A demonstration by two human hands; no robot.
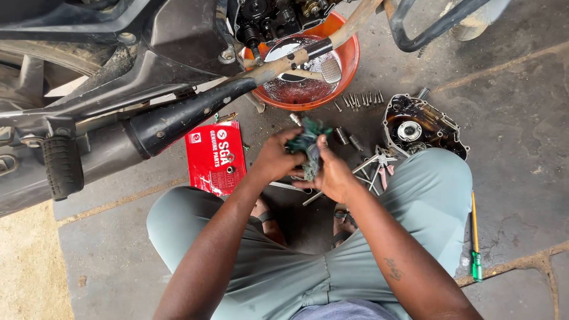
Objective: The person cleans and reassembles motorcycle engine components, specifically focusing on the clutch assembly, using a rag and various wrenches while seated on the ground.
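The left hand (pixel 274 159) and right hand (pixel 333 175) meet above the concrete floor (pixel 510 195), fingers of both pinching a crumpled dark green rag (pixel 309 145) between them. Just beside the left hand lies a red flat cardboard parts box (pixel 214 155); near the right hand sit loose bolts (pixel 358 99), an oily metal engine cover (pixel 422 125) and an orange plastic basin (pixel 347 65)

Left hand (pixel 274 159) + right hand (pixel 333 176): both grip green rag (pixel 309 144) | orange basin (pixel 349 56) beyond
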